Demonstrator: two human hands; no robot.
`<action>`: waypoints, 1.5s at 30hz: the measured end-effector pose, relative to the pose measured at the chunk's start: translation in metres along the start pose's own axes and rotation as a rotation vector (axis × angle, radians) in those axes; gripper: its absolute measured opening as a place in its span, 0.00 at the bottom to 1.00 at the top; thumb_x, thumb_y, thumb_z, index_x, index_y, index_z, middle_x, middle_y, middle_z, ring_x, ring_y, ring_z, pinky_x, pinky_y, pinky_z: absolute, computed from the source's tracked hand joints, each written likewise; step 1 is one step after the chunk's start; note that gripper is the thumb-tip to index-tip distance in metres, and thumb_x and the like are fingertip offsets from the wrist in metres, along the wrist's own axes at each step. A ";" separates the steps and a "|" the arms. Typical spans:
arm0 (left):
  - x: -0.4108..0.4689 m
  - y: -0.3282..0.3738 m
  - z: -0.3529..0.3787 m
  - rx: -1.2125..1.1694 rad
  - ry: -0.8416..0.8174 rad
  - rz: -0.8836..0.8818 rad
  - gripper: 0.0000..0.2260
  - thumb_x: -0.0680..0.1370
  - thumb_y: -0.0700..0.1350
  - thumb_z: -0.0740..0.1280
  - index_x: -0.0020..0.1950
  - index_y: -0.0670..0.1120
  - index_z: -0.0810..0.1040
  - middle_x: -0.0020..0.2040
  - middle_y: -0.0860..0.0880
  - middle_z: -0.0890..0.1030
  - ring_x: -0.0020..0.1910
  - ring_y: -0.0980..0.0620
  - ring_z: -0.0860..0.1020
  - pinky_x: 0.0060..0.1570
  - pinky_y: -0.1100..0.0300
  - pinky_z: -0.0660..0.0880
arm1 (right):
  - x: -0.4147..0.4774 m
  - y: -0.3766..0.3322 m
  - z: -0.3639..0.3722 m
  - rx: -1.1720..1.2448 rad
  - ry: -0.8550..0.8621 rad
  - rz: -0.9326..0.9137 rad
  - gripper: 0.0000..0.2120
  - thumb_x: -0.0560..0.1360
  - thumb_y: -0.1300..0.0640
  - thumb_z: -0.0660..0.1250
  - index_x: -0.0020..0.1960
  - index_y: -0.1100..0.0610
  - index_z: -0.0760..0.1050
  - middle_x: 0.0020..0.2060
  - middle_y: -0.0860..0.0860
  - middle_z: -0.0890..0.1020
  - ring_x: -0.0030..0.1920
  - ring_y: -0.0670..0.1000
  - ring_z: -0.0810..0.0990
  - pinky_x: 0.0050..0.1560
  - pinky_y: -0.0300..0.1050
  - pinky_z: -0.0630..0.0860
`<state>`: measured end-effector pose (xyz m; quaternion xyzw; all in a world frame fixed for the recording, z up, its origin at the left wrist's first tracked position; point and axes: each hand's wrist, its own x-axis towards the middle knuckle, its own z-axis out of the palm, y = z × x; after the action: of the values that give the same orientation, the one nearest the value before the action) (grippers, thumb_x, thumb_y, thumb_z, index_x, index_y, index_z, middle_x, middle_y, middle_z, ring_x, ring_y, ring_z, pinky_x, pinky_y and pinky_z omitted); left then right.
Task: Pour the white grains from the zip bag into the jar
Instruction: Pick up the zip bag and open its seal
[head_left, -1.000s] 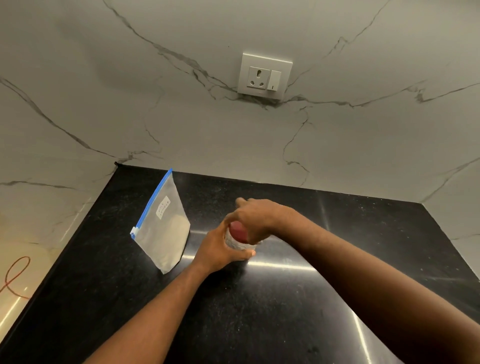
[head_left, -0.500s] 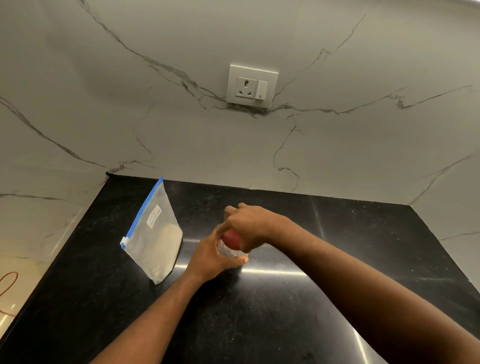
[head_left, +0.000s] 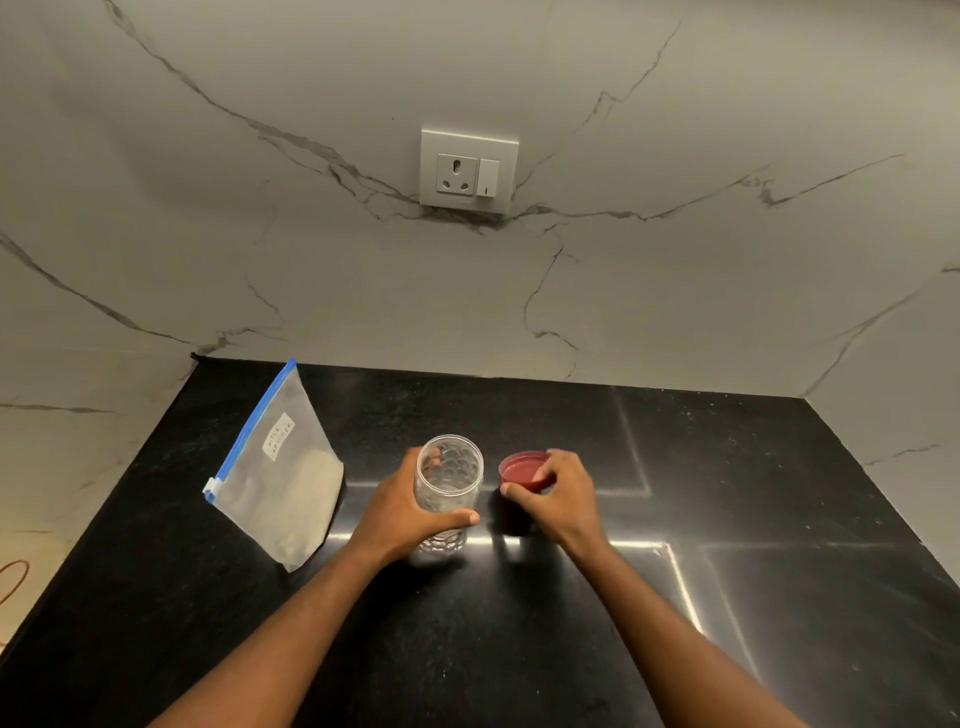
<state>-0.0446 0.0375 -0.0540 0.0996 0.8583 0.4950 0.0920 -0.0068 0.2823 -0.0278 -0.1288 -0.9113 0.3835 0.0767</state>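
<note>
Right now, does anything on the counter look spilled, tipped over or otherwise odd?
Nothing stands out. The jar stands upright and open, gripped by the left hand. The right hand holds the red lid just beside it, and the zip bag stands to the left. Nothing is spilled on the black counter.

Dim, warm, even light. White glare streaks crossed the glossy black countertop (head_left: 753, 493) toward 5 o'clock. A soft shadow lay under the red lid (head_left: 522, 467) near centre. Wide-lens bowing bent the marble wall (head_left: 208, 208) at 9 and 3 o'clock. Centre was sharp, edges slightly soft.
</note>
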 end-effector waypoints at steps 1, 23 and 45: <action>-0.001 0.001 0.000 -0.001 0.006 -0.005 0.47 0.54 0.74 0.82 0.68 0.68 0.66 0.62 0.64 0.79 0.61 0.61 0.80 0.59 0.60 0.78 | -0.004 0.008 0.007 -0.025 -0.028 0.018 0.19 0.67 0.44 0.82 0.39 0.50 0.73 0.61 0.49 0.77 0.60 0.49 0.77 0.52 0.37 0.72; -0.165 0.069 -0.081 -0.133 0.718 -0.037 0.08 0.77 0.51 0.75 0.54 0.55 0.82 0.48 0.61 0.85 0.53 0.64 0.83 0.48 0.76 0.78 | -0.075 -0.185 0.042 0.230 -0.217 -0.945 0.05 0.78 0.60 0.75 0.53 0.59 0.84 0.52 0.55 0.85 0.54 0.52 0.83 0.53 0.50 0.84; -0.136 0.006 -0.150 -0.107 0.740 0.021 0.25 0.73 0.67 0.70 0.59 0.50 0.87 0.50 0.56 0.88 0.46 0.60 0.86 0.45 0.71 0.81 | -0.026 -0.305 0.067 -0.553 -0.745 -1.003 0.13 0.84 0.56 0.67 0.66 0.55 0.82 0.62 0.52 0.82 0.60 0.46 0.72 0.64 0.42 0.72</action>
<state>0.0482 -0.1198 0.0337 -0.0822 0.8053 0.5426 -0.2245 -0.0513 0.0242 0.1439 0.4348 -0.8908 0.0736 -0.1095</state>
